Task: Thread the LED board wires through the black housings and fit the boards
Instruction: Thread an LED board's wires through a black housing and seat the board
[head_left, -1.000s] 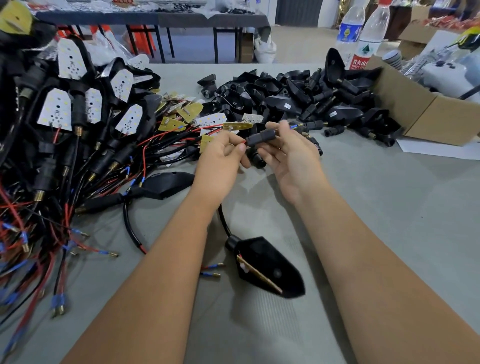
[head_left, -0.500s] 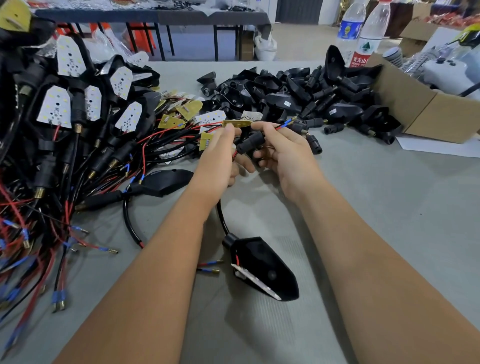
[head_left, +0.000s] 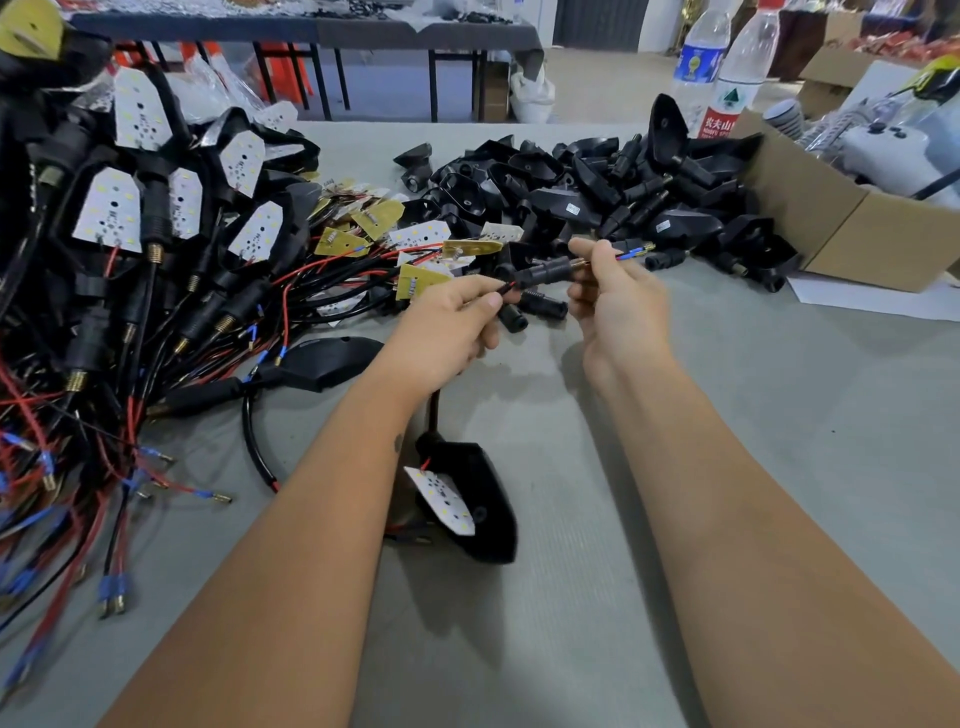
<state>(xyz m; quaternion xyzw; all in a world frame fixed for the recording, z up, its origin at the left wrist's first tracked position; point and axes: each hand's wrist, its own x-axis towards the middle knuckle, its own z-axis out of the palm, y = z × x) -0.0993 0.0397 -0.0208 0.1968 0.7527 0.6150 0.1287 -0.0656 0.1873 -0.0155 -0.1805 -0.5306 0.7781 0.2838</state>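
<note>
Two hands apart since half a second ago | left hand (head_left: 447, 332) pinches wires (head_left: 506, 287) | right hand (head_left: 618, 306) pulls ends through stem (head_left: 545, 273) | your threading near complete.

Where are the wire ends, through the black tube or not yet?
Through: the blue-tipped wire ends stick out past the black tube, at the right hand.
</note>
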